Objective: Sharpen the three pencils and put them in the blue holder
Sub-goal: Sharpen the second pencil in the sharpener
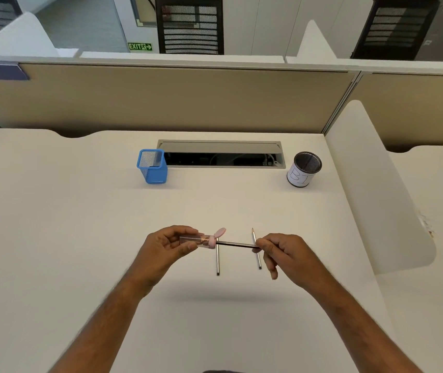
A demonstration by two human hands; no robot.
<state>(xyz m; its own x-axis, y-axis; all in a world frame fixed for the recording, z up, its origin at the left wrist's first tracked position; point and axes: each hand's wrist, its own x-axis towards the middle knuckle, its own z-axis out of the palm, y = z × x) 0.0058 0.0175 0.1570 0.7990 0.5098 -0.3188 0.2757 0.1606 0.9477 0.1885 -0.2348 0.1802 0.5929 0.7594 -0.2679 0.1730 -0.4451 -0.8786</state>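
The person is holding a pink sharpener (pixel 204 241) in the left hand (pixel 164 247) and one dark pencil (pixel 237 244) in the right hand (pixel 285 255), both lifted a little above the white table (pixel 80 238). The left fingers (pixel 188 246) are closing around the clear body of the sharpener, probably so that it is not turning, and its small pink lid is standing open above the mouth. The right fingers (pixel 262 244) are pinching the far end of the pencil in a narrow grip, which is likely giving good control for twisting. The pencil is lying almost level between the two hands, and its tip is inside the sharpener, so it seems the sharpening of this pencil is going on. Two other pencils are resting on the table: one pencil (pixel 218 261) is lying just below the sharpener, and the second pencil (pixel 255 249) is passing under the right fingers, with a pointed tip showing beyond them. Whether the first one is already sharp cannot be told, because its tip is hidden. The blue holder (pixel 152 166) is standing well beyond the left fingers and is looking empty. A black mesh cup (pixel 304 169) with a paper label is standing well beyond the right fingers, perhaps for the shavings.
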